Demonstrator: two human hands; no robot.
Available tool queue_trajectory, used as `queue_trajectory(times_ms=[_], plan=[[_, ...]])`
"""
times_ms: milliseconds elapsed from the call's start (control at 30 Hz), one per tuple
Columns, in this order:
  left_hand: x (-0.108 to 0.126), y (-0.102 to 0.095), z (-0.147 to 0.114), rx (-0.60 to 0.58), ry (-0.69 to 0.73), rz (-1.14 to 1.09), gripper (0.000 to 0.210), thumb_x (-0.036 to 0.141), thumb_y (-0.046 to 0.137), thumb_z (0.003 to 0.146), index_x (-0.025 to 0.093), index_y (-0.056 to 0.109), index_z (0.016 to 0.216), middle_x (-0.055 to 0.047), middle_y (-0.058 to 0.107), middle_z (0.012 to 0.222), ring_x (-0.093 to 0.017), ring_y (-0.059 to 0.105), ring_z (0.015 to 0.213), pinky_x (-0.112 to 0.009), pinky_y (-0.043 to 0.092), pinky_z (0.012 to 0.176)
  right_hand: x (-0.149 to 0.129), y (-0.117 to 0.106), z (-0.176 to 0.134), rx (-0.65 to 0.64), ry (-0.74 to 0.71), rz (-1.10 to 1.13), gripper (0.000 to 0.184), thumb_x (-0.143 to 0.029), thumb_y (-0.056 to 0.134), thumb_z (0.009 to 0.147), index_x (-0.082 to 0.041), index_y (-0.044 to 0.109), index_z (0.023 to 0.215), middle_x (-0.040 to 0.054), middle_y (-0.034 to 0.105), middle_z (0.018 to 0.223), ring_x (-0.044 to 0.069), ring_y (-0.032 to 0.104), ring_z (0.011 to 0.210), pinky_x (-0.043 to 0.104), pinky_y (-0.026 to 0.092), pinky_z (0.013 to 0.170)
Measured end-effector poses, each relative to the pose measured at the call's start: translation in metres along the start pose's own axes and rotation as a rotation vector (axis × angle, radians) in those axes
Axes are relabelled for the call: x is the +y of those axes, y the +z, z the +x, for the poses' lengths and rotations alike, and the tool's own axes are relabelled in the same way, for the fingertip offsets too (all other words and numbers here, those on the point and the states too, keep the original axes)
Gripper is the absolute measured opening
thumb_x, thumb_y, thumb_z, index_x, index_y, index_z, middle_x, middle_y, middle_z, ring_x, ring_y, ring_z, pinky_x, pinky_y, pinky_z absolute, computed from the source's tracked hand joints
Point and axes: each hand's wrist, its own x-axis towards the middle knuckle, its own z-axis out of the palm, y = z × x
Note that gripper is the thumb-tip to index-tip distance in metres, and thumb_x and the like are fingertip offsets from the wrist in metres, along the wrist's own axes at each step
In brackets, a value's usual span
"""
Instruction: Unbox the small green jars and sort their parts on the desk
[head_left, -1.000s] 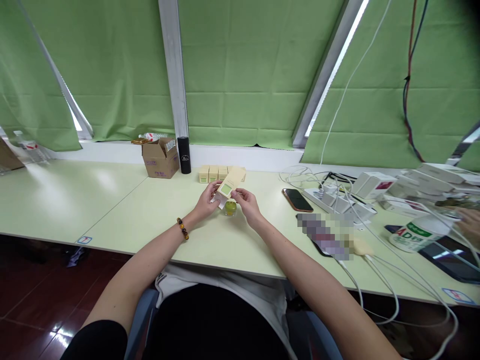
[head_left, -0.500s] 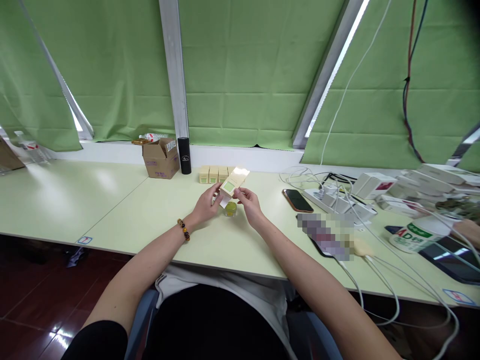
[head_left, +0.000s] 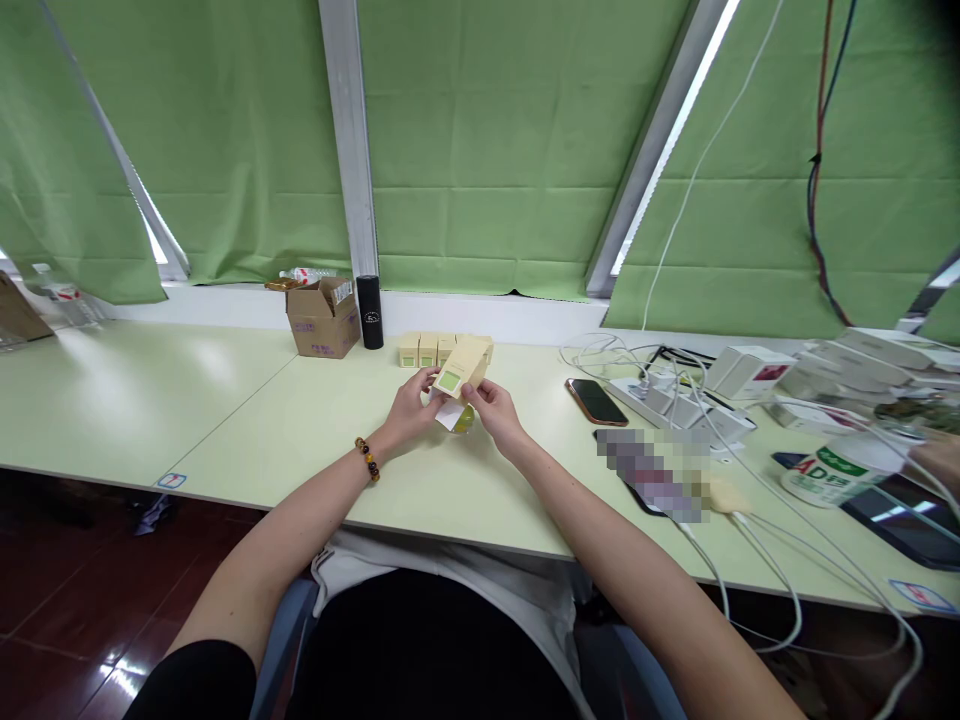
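Between three and four o'clock of the view, the letters "AD" can be read on the white bottle (head_left: pixel 834 474). Between nine and ten, the purple print on the brown carton (head_left: pixel 319 325) and the white mark on the black cylinder (head_left: pixel 369 312) cannot be read. At the dial's centre, the print on the held yellow box (head_left: pixel 459 368) is too small.

Seemingly an office: long desk (head_left: pixel 300 420), power strip (head_left: pixel 628 392), window blinds (head_left: pixel 510 150).
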Motion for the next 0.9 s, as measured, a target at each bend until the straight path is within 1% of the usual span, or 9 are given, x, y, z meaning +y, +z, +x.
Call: queue_trajectory(times_ms=[133, 200, 267, 367, 467, 600, 700, 800, 900], plan=[[-0.0021, 0.0008, -0.0003, -0.048, -0.02, -0.059, 0.064, 0.041, 0.084, 0.084, 0.023, 0.059, 0.139, -0.013, 0.07, 0.135, -0.028, 0.069, 0.112, -0.043, 0.054, 0.097, 0.0014, -0.0023, 0.0033, 0.035, -0.011, 0.002, 0.069, -0.084, 0.08, 0.066, -0.023, 0.075, 0.097, 0.0106, 0.082, 0.108, 0.032, 0.074, 0.108, 0.044, 0.06, 0.093], [-0.0026, 0.0009, -0.001, -0.072, -0.02, -0.072, 0.07, 0.041, 0.087, 0.082, 0.024, 0.056, 0.142, -0.014, 0.068, 0.138, -0.029, 0.068, 0.115, -0.044, 0.054, 0.101, 0.0013, -0.0023, 0.0039, 0.047, -0.015, 0.018, 0.07, -0.084, 0.081, 0.065, -0.023, 0.075, 0.099, 0.0107, 0.082, 0.11, 0.032, 0.075, 0.108, 0.045, 0.06, 0.095], [-0.0024, 0.0003, -0.0014, -0.095, -0.016, -0.113, 0.072, 0.044, 0.086, 0.082, 0.023, 0.056, 0.144, -0.015, 0.066, 0.141, -0.03, 0.067, 0.118, -0.045, 0.053, 0.103, 0.0004, -0.0019, 0.0036, 0.056, -0.015, 0.029, 0.071, -0.083, 0.082, 0.064, -0.023, 0.075, 0.102, 0.0115, 0.082, 0.112, 0.033, 0.075, 0.108, 0.046, 0.061, 0.096], [-0.0015, -0.0016, -0.0006, -0.122, -0.013, -0.22, 0.07, 0.051, 0.082, 0.087, 0.02, 0.055, 0.144, -0.017, 0.065, 0.142, -0.031, 0.067, 0.121, -0.043, 0.053, 0.103, -0.0022, -0.0017, 0.0024, 0.067, -0.018, 0.045, 0.072, -0.081, 0.084, 0.064, -0.022, 0.075, 0.104, 0.0124, 0.082, 0.115, 0.033, 0.076, 0.108, 0.047, 0.061, 0.097], [-0.0021, -0.0026, 0.0018, -0.128, -0.044, -0.313, 0.066, 0.058, 0.074, 0.092, 0.018, 0.056, 0.142, -0.018, 0.067, 0.14, -0.031, 0.069, 0.12, -0.042, 0.054, 0.1, -0.0045, -0.0025, 0.0015, 0.085, -0.021, 0.066, 0.07, -0.077, 0.087, 0.062, -0.022, 0.075, 0.103, 0.0126, 0.081, 0.116, 0.032, 0.076, 0.108, 0.047, 0.061, 0.098], [-0.0053, -0.0015, 0.0042, -0.095, -0.127, -0.351, 0.062, 0.065, 0.07, 0.093, 0.015, 0.063, 0.129, -0.019, 0.073, 0.129, -0.03, 0.072, 0.114, -0.042, 0.055, 0.097, -0.0039, -0.0042, 0.0005, 0.104, -0.038, 0.062, 0.065, -0.071, 0.089, 0.064, -0.022, 0.074, 0.104, 0.012, 0.081, 0.119, 0.031, 0.075, 0.106, 0.045, 0.062, 0.094], [-0.0064, -0.0011, 0.0041, -0.087, -0.142, -0.355, 0.057, 0.065, 0.071, 0.092, 0.015, 0.066, 0.119, -0.016, 0.075, 0.12, -0.027, 0.073, 0.105, -0.04, 0.057, 0.093, -0.0006, -0.0053, 0.0009, 0.115, -0.048, 0.059, 0.061, -0.067, 0.089, 0.066, -0.022, 0.074, 0.105, 0.0108, 0.081, 0.117, 0.03, 0.076, 0.104, 0.044, 0.063, 0.09], [-0.0061, -0.0014, 0.0038, -0.083, -0.122, -0.319, 0.049, 0.061, 0.073, 0.092, 0.016, 0.068, 0.11, -0.012, 0.075, 0.112, -0.022, 0.072, 0.097, -0.036, 0.057, 0.088, 0.0023, -0.0063, 0.0023, 0.128, -0.071, 0.053, 0.059, -0.064, 0.088, 0.066, -0.022, 0.074, 0.106, 0.0097, 0.081, 0.113, 0.03, 0.075, 0.102, 0.044, 0.062, 0.088], [-0.0062, -0.0014, 0.0042, -0.068, -0.082, -0.234, 0.04, 0.056, 0.074, 0.091, 0.017, 0.069, 0.102, -0.009, 0.074, 0.105, -0.02, 0.069, 0.092, -0.034, 0.056, 0.085, 0.0017, -0.0067, 0.0021, 0.15, -0.128, -0.023, 0.049, -0.061, 0.083, 0.071, -0.023, 0.075, 0.101, 0.0073, 0.081, 0.104, 0.028, 0.072, 0.095, 0.042, 0.06, 0.084]])
